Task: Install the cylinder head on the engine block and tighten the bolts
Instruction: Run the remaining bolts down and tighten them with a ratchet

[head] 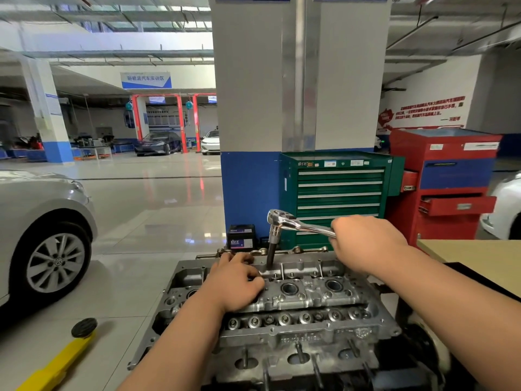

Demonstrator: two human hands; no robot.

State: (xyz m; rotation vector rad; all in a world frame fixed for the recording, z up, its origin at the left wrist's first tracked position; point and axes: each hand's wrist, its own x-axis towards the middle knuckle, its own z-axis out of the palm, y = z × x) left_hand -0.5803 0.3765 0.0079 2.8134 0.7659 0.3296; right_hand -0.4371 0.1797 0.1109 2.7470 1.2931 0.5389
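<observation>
The cylinder head lies low in the middle of the view, top face up, its round wells open and dark inside. The right hand wraps its fingers tightly round the handle of a chrome ratchet wrench, held above the far side of the head. From the ratchet's head a dark socket extension drops straight down into a recess along the far row of the casting; its lower end is hidden in that recess. The left hand rests on top of the cylinder head just left of the extension, fingers bent down against the metal; whether they pinch anything underneath cannot be made out.

Behind the work stands a green tool cabinet against a blue and white pillar, every drawer pushed in. Just beside it on the right, a red tool cart has two drawers pulled partly out, their contents not visible from here. A black battery sits on the floor by the pillar's foot. A silver car stands at the left, and a yellow lift arm lies on the tiles near it.
</observation>
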